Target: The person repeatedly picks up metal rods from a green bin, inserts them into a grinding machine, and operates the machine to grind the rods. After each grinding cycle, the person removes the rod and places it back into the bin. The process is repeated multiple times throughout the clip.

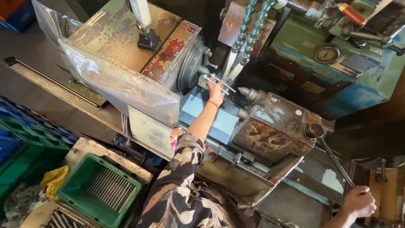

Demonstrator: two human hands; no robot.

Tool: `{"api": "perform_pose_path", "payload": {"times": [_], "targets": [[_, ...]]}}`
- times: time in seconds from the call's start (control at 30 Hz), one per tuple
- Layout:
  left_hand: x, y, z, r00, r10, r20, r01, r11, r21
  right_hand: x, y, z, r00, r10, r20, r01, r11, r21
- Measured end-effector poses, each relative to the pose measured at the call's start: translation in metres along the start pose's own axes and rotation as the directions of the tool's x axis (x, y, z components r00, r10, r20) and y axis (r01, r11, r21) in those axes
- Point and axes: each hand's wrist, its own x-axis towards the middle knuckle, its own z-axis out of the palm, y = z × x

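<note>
My left hand [216, 90] reaches up to the chuck [192, 63] of a worn lathe and holds a thin metal rod [219, 83] by the chuck's mouth. A red thread band circles that wrist. My right hand [358, 202] at the lower right grips the end of a long steel lever [335, 159] that runs up to a round knob on the rusty tailstock block [274, 126]. The tailstock's pointed centre [244, 91] sits just right of my left hand.
A green crate [69, 185] of several metal rods stands at the lower left, with more rods below it. Segmented teal coolant hoses [247, 25] hang above the chuck. Clear plastic sheeting [118, 84] drapes the headstock. Blue and green crates line the left edge.
</note>
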Motion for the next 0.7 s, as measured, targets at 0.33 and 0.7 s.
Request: {"api": "perform_pose_path", "payload": {"times": [0.33, 0.7], "targets": [[0.005, -0.005, -0.001, 0.994, 0.029, 0.104, -0.009, 0.981, -0.192, -0.028, -0.014, -0.038, 0.945, 0.146, 0.292, -0.152, 0.988, -0.004], [0.008, -0.007, -0.001, 0.994, 0.043, 0.103, -0.021, 0.978, -0.207, -0.026, -0.011, -0.033, 0.980, 0.018, 0.196, -0.042, 0.992, 0.118]]}}
